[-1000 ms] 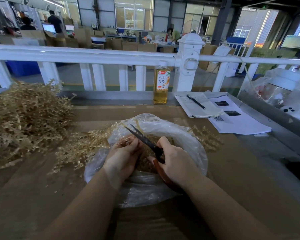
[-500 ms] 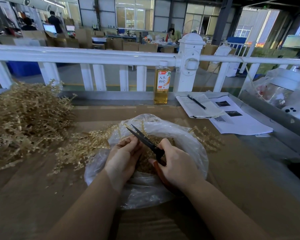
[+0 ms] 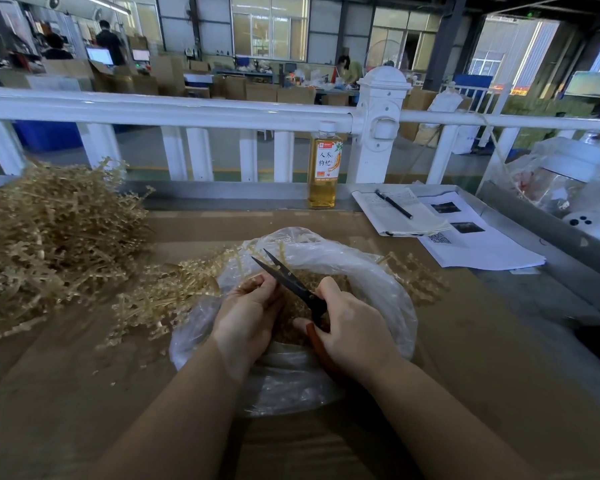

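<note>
My right hand (image 3: 354, 323) grips black scissors (image 3: 288, 277) with red-brown handles, blades slightly parted and pointing up-left. My left hand (image 3: 248, 311) pinches a thin pale-gold sprig right beside the blades. Both hands hover over a clear plastic bag (image 3: 371, 275) lying open on the brown table, with small cut golden bits inside it. A loose bunch of golden sprigs (image 3: 160, 296) lies just left of the bag. The piece in my left fingers is mostly hidden.
A big heap of golden sprigs (image 3: 49, 230) fills the table's left. A bottle of amber drink (image 3: 323, 171) stands at the far edge by a white railing (image 3: 187, 112). A notebook with pen (image 3: 395, 211) and printed sheets (image 3: 482, 244) lie at right, near bagged jars (image 3: 561, 174).
The scissor blades have parted slightly. Both hands stay over the bag with only small shifts.
</note>
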A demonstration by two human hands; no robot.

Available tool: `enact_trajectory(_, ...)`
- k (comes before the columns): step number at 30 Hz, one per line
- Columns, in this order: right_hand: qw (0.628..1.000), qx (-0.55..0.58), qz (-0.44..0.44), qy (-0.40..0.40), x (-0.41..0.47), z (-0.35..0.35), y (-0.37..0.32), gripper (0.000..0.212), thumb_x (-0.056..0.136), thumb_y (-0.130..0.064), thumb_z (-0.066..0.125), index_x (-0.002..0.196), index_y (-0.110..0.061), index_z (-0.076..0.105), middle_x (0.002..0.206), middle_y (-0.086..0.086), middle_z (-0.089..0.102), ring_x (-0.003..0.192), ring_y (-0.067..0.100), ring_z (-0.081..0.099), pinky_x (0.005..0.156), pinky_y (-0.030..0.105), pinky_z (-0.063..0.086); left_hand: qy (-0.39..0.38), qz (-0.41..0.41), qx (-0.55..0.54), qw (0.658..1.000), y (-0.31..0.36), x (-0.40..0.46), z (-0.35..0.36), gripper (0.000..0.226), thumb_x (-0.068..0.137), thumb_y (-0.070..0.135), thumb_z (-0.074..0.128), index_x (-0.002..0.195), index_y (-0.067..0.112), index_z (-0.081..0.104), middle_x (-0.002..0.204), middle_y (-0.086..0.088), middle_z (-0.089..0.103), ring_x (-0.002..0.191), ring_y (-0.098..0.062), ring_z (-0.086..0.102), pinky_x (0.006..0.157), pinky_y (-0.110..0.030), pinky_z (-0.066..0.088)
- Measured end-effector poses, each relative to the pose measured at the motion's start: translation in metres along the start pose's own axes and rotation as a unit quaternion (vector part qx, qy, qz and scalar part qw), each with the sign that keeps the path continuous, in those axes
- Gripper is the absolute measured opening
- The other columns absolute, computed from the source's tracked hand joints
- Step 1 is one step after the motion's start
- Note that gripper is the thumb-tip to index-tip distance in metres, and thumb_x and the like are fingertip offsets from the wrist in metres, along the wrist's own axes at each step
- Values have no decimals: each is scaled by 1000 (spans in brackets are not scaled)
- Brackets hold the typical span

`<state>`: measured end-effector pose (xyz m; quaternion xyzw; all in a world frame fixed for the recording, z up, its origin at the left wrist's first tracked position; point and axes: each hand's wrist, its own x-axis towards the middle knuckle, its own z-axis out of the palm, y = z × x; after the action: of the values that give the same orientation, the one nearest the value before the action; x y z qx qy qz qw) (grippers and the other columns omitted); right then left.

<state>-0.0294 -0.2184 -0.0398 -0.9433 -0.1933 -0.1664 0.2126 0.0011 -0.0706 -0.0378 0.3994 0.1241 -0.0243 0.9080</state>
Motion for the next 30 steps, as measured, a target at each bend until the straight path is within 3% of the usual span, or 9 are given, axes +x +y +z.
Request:
enact_trajectory(8, 1000, 8, -7, -4, 1, -2, 2, 36, 89, -51, 56, 106, -22, 41, 83, -6, 59, 70, 12, 54, 62, 24, 38, 5, -5, -12, 1000, 1, 0, 0, 25, 92, 2, 54, 69, 11, 55, 63, -2, 65, 57, -9, 66, 71, -27, 51)
enact_trajectory(18, 1000, 12, -4, -6, 1, -4, 1, 34, 89, -50, 57, 101, -24, 38, 78, -9, 55, 66, 10, 51, 61, 25, 37, 3, -1, -14, 1000, 2, -1, 0, 20, 93, 1, 52, 74, 8, 55, 69, -6, 62, 57, -10, 64, 55, -22, 56)
enact_trajectory(21, 999, 33, 18, 16, 1, -4, 1, 36, 85, -52, 62, 96, -29, 38, 83, -11, 58, 67, 3, 50, 56, 13, 34, -20, 9, -19, 1000, 2, -3, -2, 16, 92, -3, 50, 90, 11, 58, 74, -7, 62, 65, -13, 65, 62, -26, 57)
enact_trajectory(24, 998, 36, 38, 28, 3, -2, 0, 36, 84, -53, 63, 93, -31, 35, 80, -15, 54, 64, 0, 48, 53, 6, 29, -59, 12, -33, 998, 4, -5, -4, 31, 91, -9, 44, 101, 16, 58, 72, -5, 65, 69, -14, 65, 70, -28, 57)
enact_trajectory(27, 999, 22, 41, 25, 3, -1, 0, 37, 84, -55, 62, 94, -31, 35, 83, -12, 59, 69, 5, 53, 54, 6, 30, -71, -13, -51, 996, 9, -7, -5, 26, 77, -8, 49, 90, 11, 62, 76, -4, 65, 74, -15, 65, 83, -31, 51)
enact_trajectory(30, 999, 20, 37, 24, 2, -1, -1, 37, 83, -56, 61, 95, -32, 35, 86, -11, 62, 72, 6, 57, 56, 10, 33, -74, -18, -36, 996, 12, -9, -4, 7, 72, 21, 67, 72, 15, 71, 69, 0, 66, 67, -12, 64, 81, -30, 49)
